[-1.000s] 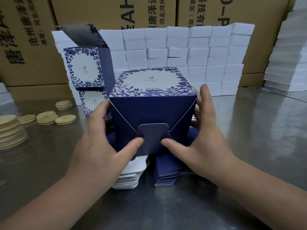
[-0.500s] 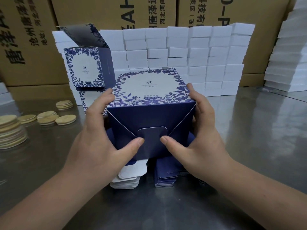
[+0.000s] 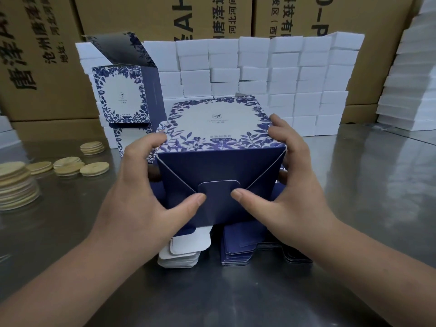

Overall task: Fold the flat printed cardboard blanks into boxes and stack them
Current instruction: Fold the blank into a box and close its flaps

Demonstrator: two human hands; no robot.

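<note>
Two hands are gripping one folded box [image 3: 219, 166] at bench centre, just above the pile of flat blanks [image 3: 238, 246]; can't tell if it's touching them. L hand [image 3: 141, 197] is wrapping the box's left side w/ fingers curling onto the upper edge, and the thumb is pressing on the near face. R hand [image 3: 290, 192] is doing the same on the right side. The near face is showing plain navy, w/ two diagonal flap edges running down to a rounded tab [image 3: 219, 188] in the middle, and the thumb tips are sitting either side of that tab. The upper face is showing a white panel w/ blue leaf-and-flower border, a small logo and tiny print, too small to read. The blanks are lying navy side up, w/ white rounded tabs sticking out at front left. At back left, a finished box [image 3: 122, 100] w/ its lid open is standing on another one. Behind, white blocks [image 3: 283, 74] are forming a wall in front of brown cartons [image 3: 47, 43]. Wooden discs [image 3: 94, 168] are lying on the steel bench [image 3: 236, 298], left.
</note>
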